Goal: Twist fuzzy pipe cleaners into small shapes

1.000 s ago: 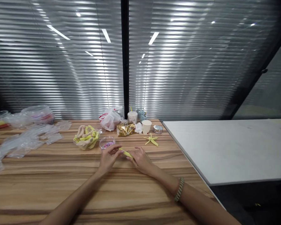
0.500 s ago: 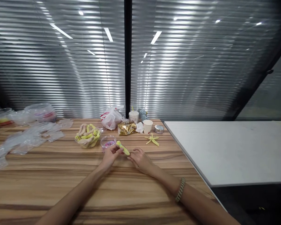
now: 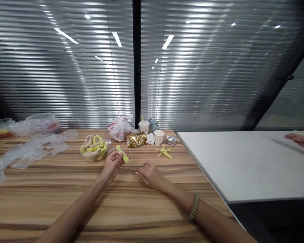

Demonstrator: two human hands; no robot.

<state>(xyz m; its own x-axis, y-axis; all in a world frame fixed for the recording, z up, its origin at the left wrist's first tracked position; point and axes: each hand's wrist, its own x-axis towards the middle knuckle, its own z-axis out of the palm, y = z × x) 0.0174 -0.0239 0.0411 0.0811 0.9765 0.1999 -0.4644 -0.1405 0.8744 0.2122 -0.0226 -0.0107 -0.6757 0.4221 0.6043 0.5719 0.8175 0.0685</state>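
My left hand point(image 3: 113, 164) is closed on a small bundle of fuzzy yellow strips point(image 3: 122, 154), pinched between thumb and fingers above the table. The bundle looks gathered near its upper end. Behind this hand a round clear tub point(image 3: 110, 150) is mostly hidden. To its left stands a clear bowl point(image 3: 93, 157) of yellow and pale beige fuzzy strips. My right hand point(image 3: 150, 174) is low over the wooden table, holding nothing, its fingers apart and slightly bent. Beyond it lies a second yellow piece point(image 3: 163, 152) with its strips spread out like a star.
Clear plastic bags point(image 3: 38, 146) cover the left side. At the back are a white plastic bag point(image 3: 120, 129), a gold packet point(image 3: 136, 139), paper cups point(image 3: 159, 137) and a round silver tin point(image 3: 171, 140). Another person's hand point(image 3: 300, 140) is over the white table point(image 3: 243, 165) at right.
My left hand has moved left and away from my right hand, taking the yellow bundle with it. My right hand has barely shifted. The other person's hand has come further into view at right.
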